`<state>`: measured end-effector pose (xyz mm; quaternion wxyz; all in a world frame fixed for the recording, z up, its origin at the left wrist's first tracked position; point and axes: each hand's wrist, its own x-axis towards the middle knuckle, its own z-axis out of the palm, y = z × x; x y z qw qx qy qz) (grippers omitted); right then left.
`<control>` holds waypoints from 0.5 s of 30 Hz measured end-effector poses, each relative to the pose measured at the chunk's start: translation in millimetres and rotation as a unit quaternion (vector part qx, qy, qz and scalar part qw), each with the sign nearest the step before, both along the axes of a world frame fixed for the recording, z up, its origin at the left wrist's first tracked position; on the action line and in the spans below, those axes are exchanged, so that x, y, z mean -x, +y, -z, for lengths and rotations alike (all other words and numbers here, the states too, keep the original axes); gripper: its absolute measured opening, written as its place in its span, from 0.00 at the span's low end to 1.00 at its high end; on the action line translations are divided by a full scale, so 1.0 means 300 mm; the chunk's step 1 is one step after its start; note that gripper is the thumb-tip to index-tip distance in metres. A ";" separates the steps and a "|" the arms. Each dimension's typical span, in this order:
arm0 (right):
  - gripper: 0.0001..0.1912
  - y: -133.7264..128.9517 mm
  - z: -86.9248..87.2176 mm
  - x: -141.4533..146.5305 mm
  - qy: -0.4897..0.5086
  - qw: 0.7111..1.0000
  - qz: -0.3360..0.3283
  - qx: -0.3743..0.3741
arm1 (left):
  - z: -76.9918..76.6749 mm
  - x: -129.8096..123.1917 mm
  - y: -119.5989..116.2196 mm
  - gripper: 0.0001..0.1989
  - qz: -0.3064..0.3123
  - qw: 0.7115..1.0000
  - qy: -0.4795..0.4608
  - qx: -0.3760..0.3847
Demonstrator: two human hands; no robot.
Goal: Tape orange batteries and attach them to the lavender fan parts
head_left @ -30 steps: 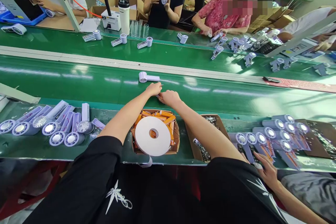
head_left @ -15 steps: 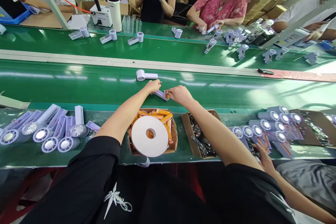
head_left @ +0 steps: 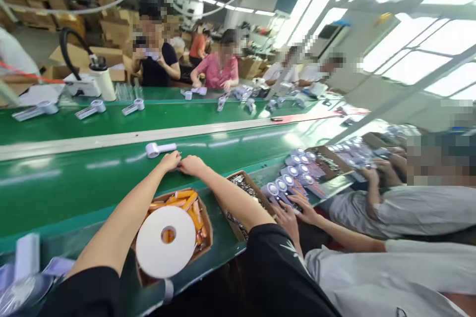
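Left hand (head_left: 171,161) and right hand (head_left: 192,165): nearly touching over the green belt (head_left: 92,188), fingers curled; how far open they are and what they grip cannot be told. Lavender fan (head_left: 159,149): one, lying on the belt just beyond the left hand, head left, handle right. Orange cells (head_left: 191,200): in a near-side carton (head_left: 208,225), under a white roll (head_left: 148,242). Circuit boards (head_left: 241,183): boxed, beside the right forearm. Further fans (head_left: 272,189): grouped right, at a co-worker's hands (head_left: 303,208).
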<state>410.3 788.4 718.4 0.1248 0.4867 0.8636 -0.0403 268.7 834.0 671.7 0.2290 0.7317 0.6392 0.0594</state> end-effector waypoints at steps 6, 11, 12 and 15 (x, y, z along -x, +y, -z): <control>0.15 0.036 -0.003 -0.005 0.006 0.999 -0.030 -0.011 | 0.033 -0.005 0.037 0.11 0.003 1.000 0.016 -0.006; 0.16 0.050 -0.007 -0.105 0.018 0.999 -0.046 -0.009 | 0.070 -0.016 0.054 0.11 0.006 1.000 0.003 -0.002; 0.16 0.052 -0.002 -0.125 0.022 0.999 -0.049 -0.005 | 0.077 -0.020 0.058 0.11 0.006 1.000 0.001 -0.002; 0.18 0.058 0.030 -0.144 0.027 0.998 -0.055 0.013 | 0.096 -0.029 0.067 0.11 0.006 1.000 -0.006 0.001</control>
